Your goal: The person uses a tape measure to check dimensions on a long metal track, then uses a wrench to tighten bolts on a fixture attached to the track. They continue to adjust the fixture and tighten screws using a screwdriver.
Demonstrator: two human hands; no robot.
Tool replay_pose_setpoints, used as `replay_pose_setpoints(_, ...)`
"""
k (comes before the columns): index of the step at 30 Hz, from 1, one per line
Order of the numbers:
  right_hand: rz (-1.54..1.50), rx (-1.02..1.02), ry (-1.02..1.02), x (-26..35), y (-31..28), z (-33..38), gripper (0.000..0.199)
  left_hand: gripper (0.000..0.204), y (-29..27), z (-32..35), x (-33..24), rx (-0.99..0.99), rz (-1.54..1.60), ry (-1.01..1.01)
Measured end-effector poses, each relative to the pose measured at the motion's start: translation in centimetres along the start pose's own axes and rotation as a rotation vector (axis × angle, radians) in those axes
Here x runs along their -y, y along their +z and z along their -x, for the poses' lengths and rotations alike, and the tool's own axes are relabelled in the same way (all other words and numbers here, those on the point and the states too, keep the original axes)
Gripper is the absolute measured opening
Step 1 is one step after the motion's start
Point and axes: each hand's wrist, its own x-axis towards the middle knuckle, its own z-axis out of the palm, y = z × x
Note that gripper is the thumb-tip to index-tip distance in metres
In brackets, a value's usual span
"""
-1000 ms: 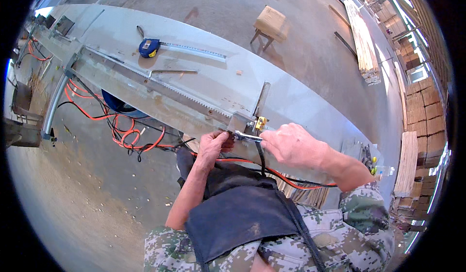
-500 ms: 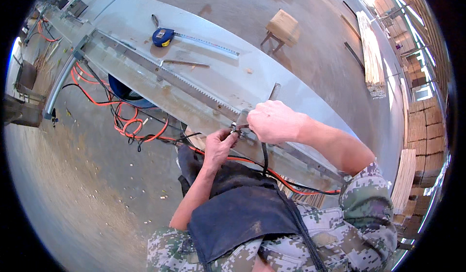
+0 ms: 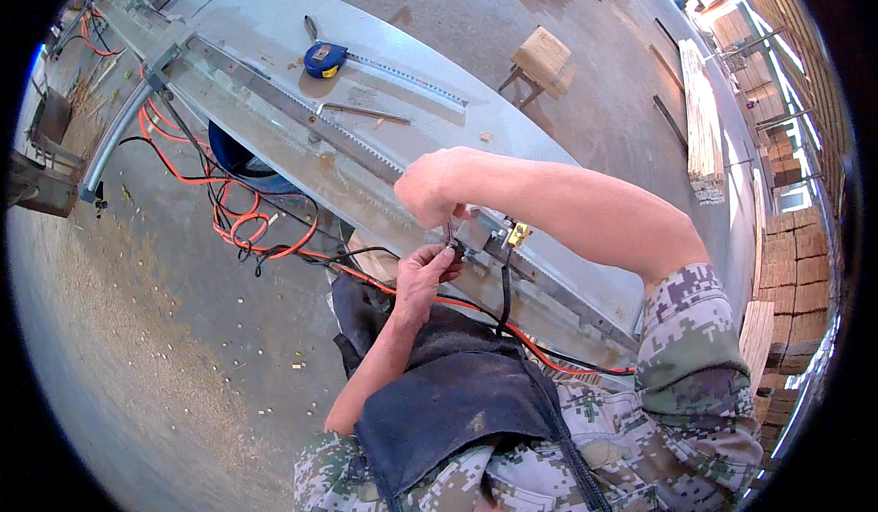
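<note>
A: Quick, hands?
B: Your R hand (image 3: 428, 187) is in a tight fist round a slim metal tool (image 3: 449, 229), handle mostly hidden; the tool's visible end points down twd your L hand (image 3: 421, 281).
A: And the L?
B: Thumb & fingers pinched tog. on a small metal fitting (image 3: 462, 254). Can't tell which bit exactly, your fingers cover it.
A: Where's the fitting?
B: At the near side of the metal block (image 3: 476, 232), which sits on the long rail. Yellow piece (image 3: 519, 234) just R of that, black cable (image 3: 506, 293) hanging below.
A: Further out?
B: Toothed strip (image 3: 361, 143) runs up-L from your R fist. Beyond it on the bench (image 3: 265, 18): bent metal rod (image 3: 370, 112), then blue tape measure (image 3: 325, 60) w/ its blade pulled out.
A: Floor?
B: L side, blue bucket (image 3: 224, 151) partly under the bench, orange hose (image 3: 197, 181) looped nearby. Far side, stool (image 3: 542, 59) w/ brown top, & pale timber stack (image 3: 702, 119) further R.
</note>
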Motion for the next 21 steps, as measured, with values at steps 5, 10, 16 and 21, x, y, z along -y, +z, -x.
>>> replay_pose_setpoints(5,0.012,0.044,-0.012,-0.9,0.6,-0.8,0.017,0.025,0.5,0.4,-0.8,-0.002,0.015,-0.048)
replay_pose_setpoints(10,-0.083,-0.521,-0.018,-0.9,14.1,4.8,0.016,0.027,-1.2,-0.4,-0.1,0.025,-0.053,-0.043)
replay_pose_setpoints(16,-0.475,-0.826,0.207,1.4,24.7,4.4,0.018,0.026,-1.1,-0.7,-0.7,0.064,-0.087,-0.126)
replay_pose_setpoints(21,-0.401,-0.739,0.147,-0.9,19.5,7.5,0.021,0.025,-1.3,-0.7,-1.3,0.053,-0.094,-0.102)
